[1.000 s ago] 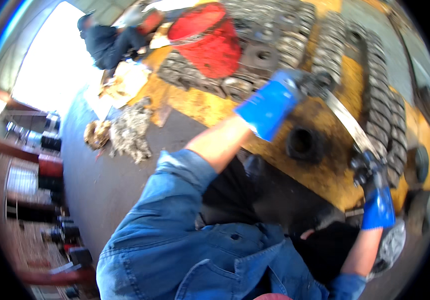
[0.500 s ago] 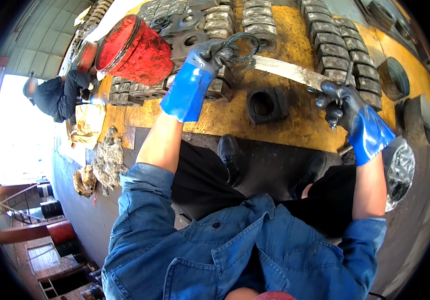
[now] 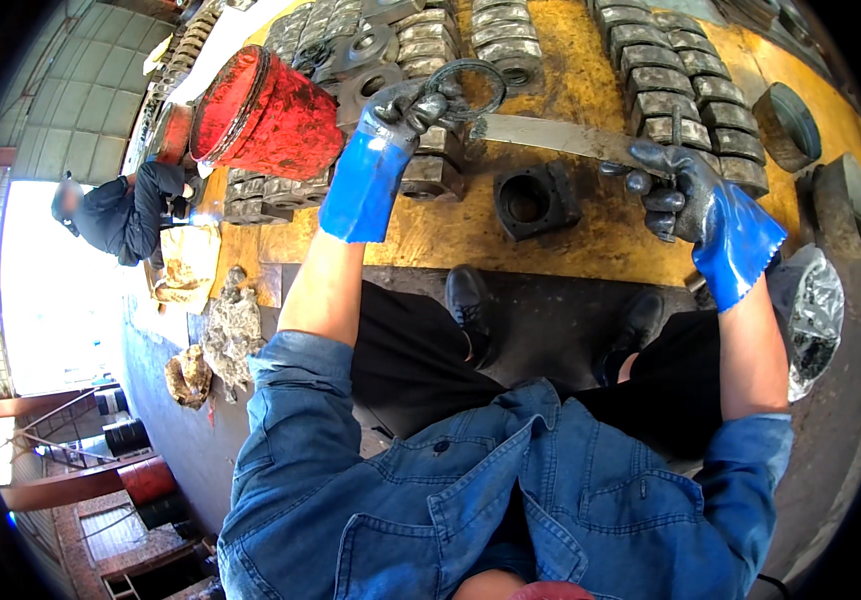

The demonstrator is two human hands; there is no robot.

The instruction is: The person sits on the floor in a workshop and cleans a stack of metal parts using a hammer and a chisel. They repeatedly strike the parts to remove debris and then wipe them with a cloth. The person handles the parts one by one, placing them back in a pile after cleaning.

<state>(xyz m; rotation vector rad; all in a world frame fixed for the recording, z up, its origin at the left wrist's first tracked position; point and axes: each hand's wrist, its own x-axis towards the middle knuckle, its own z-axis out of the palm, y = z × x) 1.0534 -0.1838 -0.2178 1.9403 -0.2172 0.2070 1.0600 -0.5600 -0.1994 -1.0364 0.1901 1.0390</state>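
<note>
Gloved left hand [image 3: 405, 108] pinches one side of a dark ring [image 3: 499, 88], presumably to leave most of its rim free. Right hand [image 3: 685, 195] grips the flat blade [image 3: 555, 136] by its right end, likely for control; ring sits just right of the left fingers, by the blade's far tip, contact unclear.

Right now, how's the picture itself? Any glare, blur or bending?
In the head view, the doorway at left is blown out white; highlights shine on the right glove's blue cuff and the crumpled clear plastic; the wall panels at upper left curve with the fisheye, its corners black; the dark ring and flat metal strip look fairly sharp.
</note>
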